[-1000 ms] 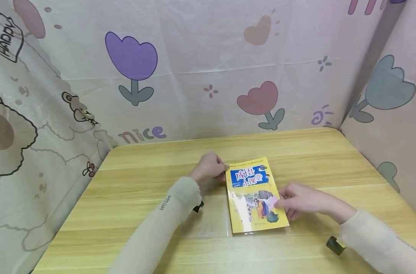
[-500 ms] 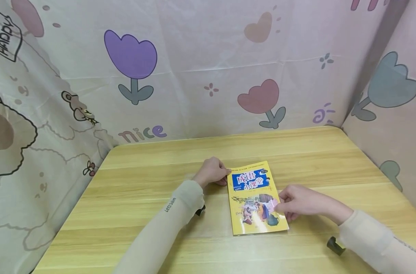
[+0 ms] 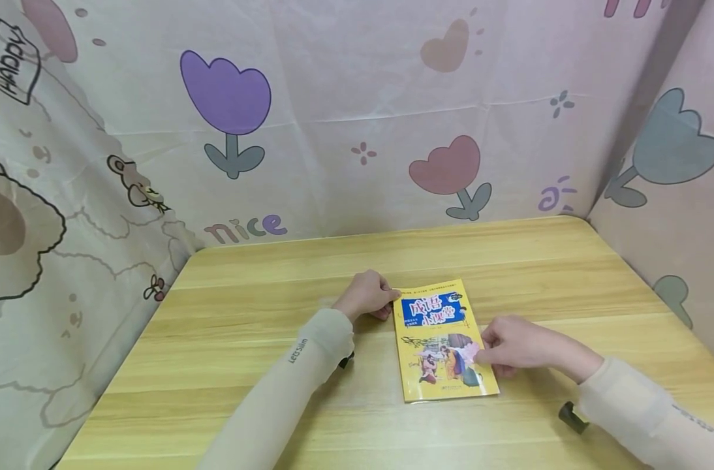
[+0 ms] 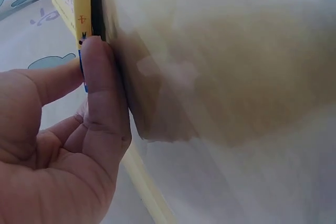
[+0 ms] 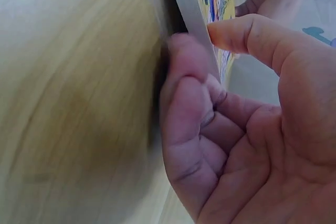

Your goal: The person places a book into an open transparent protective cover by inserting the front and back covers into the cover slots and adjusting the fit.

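A yellow paperback book (image 3: 442, 339) with a blue title panel and a coloured picture lies between both hands, cover up. My left hand (image 3: 367, 295) pinches its upper left edge; in the left wrist view, the thumb is on the cover side and a finger (image 4: 100, 72) lies behind the spine. At the lower right edge, my right hand (image 3: 524, 343) pinches the book between thumb and fingers. Seen from the right wrist, the page edges (image 5: 190, 14) stand a little off the table, with fingers underneath. The back cover is hidden.
A light wood-grain table (image 3: 245, 326) spreads around the book. Printed cloth walls (image 3: 333, 130) with tulips and bears enclose it at the back and both sides. A dark camera piece (image 3: 573, 418) sits under the right wrist.
The book's far edge has come slightly lower and nearer, with the left hand following it. Glare on the cover has shrunk. Both hands keep their hold.
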### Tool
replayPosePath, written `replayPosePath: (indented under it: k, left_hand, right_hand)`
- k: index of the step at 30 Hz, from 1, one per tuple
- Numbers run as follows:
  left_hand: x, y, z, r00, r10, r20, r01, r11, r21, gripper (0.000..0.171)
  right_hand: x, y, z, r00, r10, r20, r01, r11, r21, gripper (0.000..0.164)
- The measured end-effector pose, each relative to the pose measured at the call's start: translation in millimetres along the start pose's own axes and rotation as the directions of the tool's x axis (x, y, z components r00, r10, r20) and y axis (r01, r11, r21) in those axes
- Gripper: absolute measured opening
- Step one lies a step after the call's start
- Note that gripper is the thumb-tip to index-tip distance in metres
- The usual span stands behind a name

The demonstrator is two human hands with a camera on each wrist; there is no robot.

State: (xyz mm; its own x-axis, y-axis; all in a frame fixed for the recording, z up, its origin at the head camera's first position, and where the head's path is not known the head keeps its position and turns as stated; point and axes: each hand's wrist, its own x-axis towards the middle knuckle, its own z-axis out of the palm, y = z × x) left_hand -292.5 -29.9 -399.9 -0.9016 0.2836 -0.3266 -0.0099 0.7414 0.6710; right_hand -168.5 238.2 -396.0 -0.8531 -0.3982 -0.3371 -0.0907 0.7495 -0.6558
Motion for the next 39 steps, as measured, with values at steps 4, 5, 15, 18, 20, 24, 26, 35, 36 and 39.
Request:
replayPosePath:
  k: [4, 5, 15, 18, 20, 24, 26, 35, 36, 39]
  left_hand:
    - [0.7, -0.7, 2.4, 1.000, 0.026, -0.011, -0.025, 0.996, 0.084, 0.032]
    - [1.2, -0.8, 3.0, 0.999, 0.033, -0.011, -0.032, 0.994, 0.109, 0.033]
    - [3.5, 0.6, 5.8, 1.000, 0.029, -0.010, -0.027, 0.983, 0.181, 0.035]
    - [3.9, 0.2, 6.1, 0.999, 0.032, -0.015, -0.029, 0.984, 0.178, 0.035]
    - [4.3, 0.1, 6.4, 1.000, 0.027, -0.015, -0.024, 0.985, 0.168, 0.035]
    - [6.5, -0.1, 7.0, 1.000, 0.007, -0.021, -0.004, 0.989, 0.149, 0.033]
    - [8.0, 0.8, 7.0, 1.000, 0.001, -0.026, 0.003, 0.988, 0.152, 0.033]
    - [7.8, 5.3, 5.8, 0.999, 0.018, -0.041, -0.011, 0.985, 0.173, 0.032]
    - [6.9, 5.3, 5.7, 0.998, 0.028, -0.047, -0.019, 0.984, 0.176, 0.032]
    - [3.4, 5.0, 5.2, 0.997, 0.050, -0.062, -0.038, 0.984, 0.177, 0.032]
  right_hand:
    - [1.1, 3.4, -3.0, 0.999, -0.010, 0.049, 0.008, 1.000, 0.028, 0.020]
    - [1.4, 4.3, -3.7, 0.998, -0.011, 0.059, 0.009, 0.999, 0.032, 0.020]
    - [1.6, 5.0, -7.1, 0.994, -0.018, 0.105, 0.012, 0.998, 0.063, 0.028]
    - [1.3, 4.5, -8.0, 0.994, -0.002, 0.106, -0.004, 0.999, 0.054, 0.028]
    - [1.2, 4.2, -8.8, 0.994, 0.016, 0.105, -0.021, 0.999, 0.046, 0.029]
    - [1.8, 3.8, -10.5, 0.994, 0.038, 0.100, -0.042, 0.998, 0.036, 0.028]
    - [2.5, 4.0, -11.6, 0.995, 0.038, 0.095, -0.041, 0.999, 0.033, 0.027]
    - [6.5, 7.0, -14.8, 0.996, 0.067, 0.066, -0.068, 0.998, 0.017, 0.029]
    - [6.8, 7.3, -14.9, 0.995, 0.073, 0.062, -0.074, 0.997, 0.019, 0.029]
    - [6.9, 7.3, -15.2, 0.995, 0.087, 0.057, -0.088, 0.996, 0.025, 0.031]
